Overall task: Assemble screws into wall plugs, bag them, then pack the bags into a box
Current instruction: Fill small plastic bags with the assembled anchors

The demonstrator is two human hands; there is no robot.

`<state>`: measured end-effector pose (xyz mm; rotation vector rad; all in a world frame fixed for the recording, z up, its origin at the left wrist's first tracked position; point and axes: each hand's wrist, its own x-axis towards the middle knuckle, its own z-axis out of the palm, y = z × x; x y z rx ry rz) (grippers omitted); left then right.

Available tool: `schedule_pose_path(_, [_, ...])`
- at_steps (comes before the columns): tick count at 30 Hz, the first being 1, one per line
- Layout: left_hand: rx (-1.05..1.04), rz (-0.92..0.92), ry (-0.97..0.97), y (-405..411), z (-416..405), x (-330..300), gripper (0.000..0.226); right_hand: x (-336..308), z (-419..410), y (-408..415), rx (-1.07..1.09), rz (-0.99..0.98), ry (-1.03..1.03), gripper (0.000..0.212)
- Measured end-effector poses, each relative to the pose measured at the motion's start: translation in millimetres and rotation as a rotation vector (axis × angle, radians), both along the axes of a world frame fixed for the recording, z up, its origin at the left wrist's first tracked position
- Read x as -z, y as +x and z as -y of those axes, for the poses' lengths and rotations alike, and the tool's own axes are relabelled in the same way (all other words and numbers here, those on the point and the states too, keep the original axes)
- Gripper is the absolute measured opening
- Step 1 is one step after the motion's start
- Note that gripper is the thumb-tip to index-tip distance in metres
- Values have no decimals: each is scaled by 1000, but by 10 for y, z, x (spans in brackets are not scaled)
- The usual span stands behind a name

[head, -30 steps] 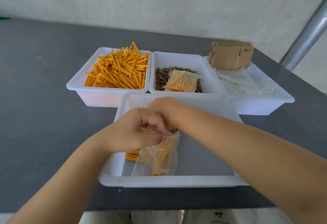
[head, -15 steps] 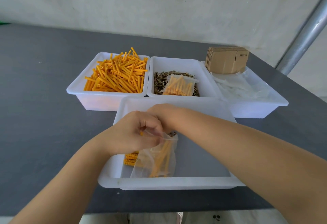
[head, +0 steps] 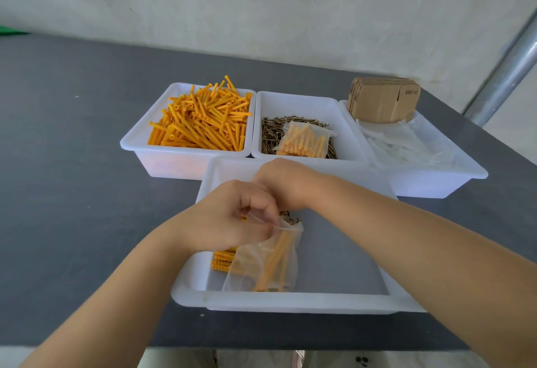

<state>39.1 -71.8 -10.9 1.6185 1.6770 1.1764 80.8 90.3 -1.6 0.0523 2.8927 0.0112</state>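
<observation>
A: Where is the clear bag (head: 268,260)?

B: It hangs over the near white tray (head: 290,302). The left hand (head: 229,222) pinches its top edge. The orange plugs inside stand almost straight up and down, screw heads at the top, leaning a little to the right.

A: And the right hand (head: 280,183)?

B: It is bent down at the bag's mouth, just behind the left hand. I cannot tell if its fingers hold anything; they are hidden.

A: What else is in the near tray?

B: A small pile of orange plugs (head: 222,258) lies under the left hand.

A: What is behind the near tray?

B: Three more white trays on a dark grey table (head: 72,164). One holds loose orange plugs (head: 203,122). The middle one holds brown screws (head: 270,135) with a filled bag (head: 303,142) on top. The right one holds empty clear bags (head: 404,145) and flat cardboard boxes (head: 383,99). A pale wall (head: 261,4) and a metal pole (head: 505,74) are behind.

A: Did anything change?

B: Hardly. Both hands stay at the bag's top, as before.
</observation>
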Motion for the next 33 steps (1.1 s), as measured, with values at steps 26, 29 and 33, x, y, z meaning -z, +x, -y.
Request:
schedule_pose_path(26, [-131, -132, 301, -144, 361, -485, 8, -164, -344, 1016, 273, 333, -460, 25])
schedule_pose_path(29, [-139, -186, 296, -149, 267, -435, 5, -114, -396, 1314, 348, 413, -232, 34])
schedule_pose_path(33, [-178, -114, 379, -145, 148, -418, 10, -40, -426, 1438, 395, 310, -143, 36])
